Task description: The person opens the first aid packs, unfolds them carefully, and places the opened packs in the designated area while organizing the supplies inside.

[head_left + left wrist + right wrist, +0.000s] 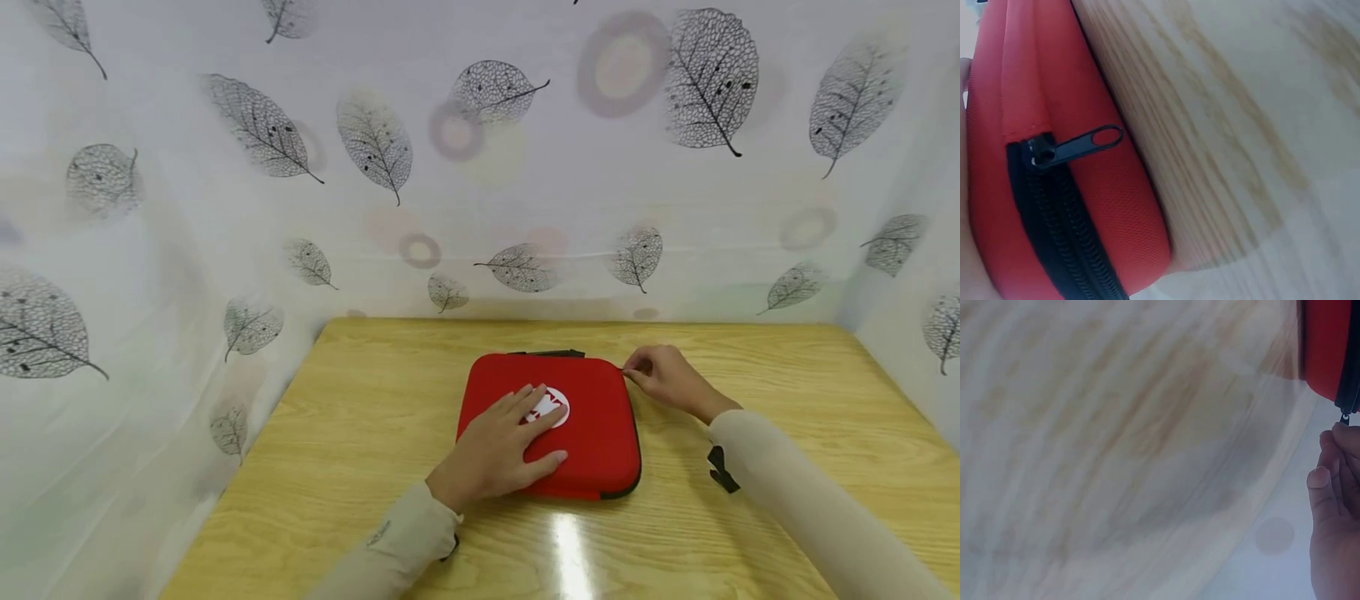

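A red zip case with rounded corners lies closed on the table, a white round emblem on its lid. My left hand rests on the lid with fingers spread, partly covering the emblem. At the case's far right corner, my right hand pinches a small zipper pull between thumb and fingertips. In the left wrist view, another black zipper pull hangs free on the case's side, where the black zipper meets red fabric.
A black handle shows at the case's back edge. The wood-grain table extends around the case. Behind and at the sides hangs a pale curtain printed with leaves. Light reflects off the table in front.
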`<state>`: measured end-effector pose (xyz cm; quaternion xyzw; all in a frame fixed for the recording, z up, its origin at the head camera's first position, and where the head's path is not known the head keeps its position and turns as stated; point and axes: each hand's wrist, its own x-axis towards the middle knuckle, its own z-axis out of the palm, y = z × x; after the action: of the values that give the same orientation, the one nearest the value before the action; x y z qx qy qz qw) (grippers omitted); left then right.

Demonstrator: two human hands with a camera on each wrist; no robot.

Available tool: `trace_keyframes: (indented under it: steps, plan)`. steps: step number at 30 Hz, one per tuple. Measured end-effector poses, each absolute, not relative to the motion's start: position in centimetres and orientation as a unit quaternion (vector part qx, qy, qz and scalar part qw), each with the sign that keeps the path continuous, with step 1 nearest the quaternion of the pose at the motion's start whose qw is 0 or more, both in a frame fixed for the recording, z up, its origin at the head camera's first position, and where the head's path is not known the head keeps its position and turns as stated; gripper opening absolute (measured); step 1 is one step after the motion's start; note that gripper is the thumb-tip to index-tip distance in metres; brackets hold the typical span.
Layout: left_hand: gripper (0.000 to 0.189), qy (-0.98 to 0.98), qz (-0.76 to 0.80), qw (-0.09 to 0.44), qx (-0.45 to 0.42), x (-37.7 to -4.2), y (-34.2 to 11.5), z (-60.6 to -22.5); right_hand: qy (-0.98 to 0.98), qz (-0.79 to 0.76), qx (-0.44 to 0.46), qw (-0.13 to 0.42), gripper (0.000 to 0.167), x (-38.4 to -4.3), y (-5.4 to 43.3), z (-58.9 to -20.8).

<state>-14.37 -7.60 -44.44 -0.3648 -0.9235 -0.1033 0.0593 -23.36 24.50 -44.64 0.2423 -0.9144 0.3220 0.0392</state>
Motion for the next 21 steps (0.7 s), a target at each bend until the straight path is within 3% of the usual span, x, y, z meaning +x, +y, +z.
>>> trace_keyframes:
  steps: [14,21]
  plan:
    - [0.061,-0.925,-0.094,0.056,-0.365,-14.3,-7.3,-44.1,-0.916,0.286,0.273,0.066,0.003,-18.3,25.6,-43.6]
    - [0.062,-0.931,-0.094,0.040,-0.350,-14.6,-7.0,-44.2,-0.901,0.304,0.303,0.069,0.010,-15.6,25.6,-43.7]
